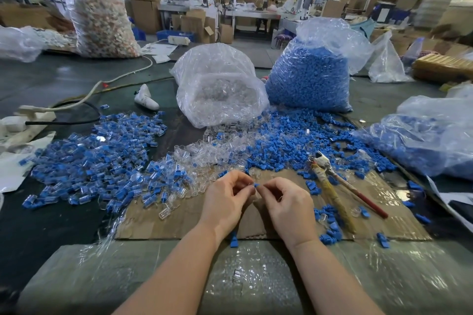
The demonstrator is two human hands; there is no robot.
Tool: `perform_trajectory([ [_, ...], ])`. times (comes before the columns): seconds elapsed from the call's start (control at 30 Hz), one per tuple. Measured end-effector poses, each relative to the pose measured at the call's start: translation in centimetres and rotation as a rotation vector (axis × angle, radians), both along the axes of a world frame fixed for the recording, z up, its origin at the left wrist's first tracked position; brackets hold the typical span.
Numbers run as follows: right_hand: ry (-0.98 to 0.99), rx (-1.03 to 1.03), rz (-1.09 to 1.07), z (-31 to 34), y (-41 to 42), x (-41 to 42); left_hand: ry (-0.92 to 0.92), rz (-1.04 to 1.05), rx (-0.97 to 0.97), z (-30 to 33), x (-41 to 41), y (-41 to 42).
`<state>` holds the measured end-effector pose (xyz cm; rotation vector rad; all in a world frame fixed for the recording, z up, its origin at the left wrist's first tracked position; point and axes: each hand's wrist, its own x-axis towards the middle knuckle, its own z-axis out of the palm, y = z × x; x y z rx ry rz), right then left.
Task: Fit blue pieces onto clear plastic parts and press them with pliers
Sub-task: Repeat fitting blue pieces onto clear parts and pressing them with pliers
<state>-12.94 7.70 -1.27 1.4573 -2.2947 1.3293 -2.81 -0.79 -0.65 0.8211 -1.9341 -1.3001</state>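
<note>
Both forearms are bare to the frame edge, and the left hand (225,202) and right hand (289,206) are ungloved.

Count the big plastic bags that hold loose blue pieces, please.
2. One bag stands upright behind the pile, right of the clear-parts bag. The other bag lies at the right edge. More may be hidden.

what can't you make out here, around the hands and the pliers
Head view, the only one:
- Clear part between the hands: fingers of the left hand and right hand cover it; only a blue piece peeks out.
- Whether that piece is seated: too small.
- Pliers jaws: half buried among loose blue pieces.
</note>
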Motion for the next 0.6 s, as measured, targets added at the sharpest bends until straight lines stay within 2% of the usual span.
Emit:
perform_trajectory([
  [0.3,0.076,0.067,0.024,-0.11,-0.12,0.1,-0.008,-0.021,0.016,0.18,0.17,0.03],
  [0.6,0.061,0.085,0.062,-0.05,-0.14,0.01,-0.019,0.009,0.001,0.22,0.07,0.08],
])
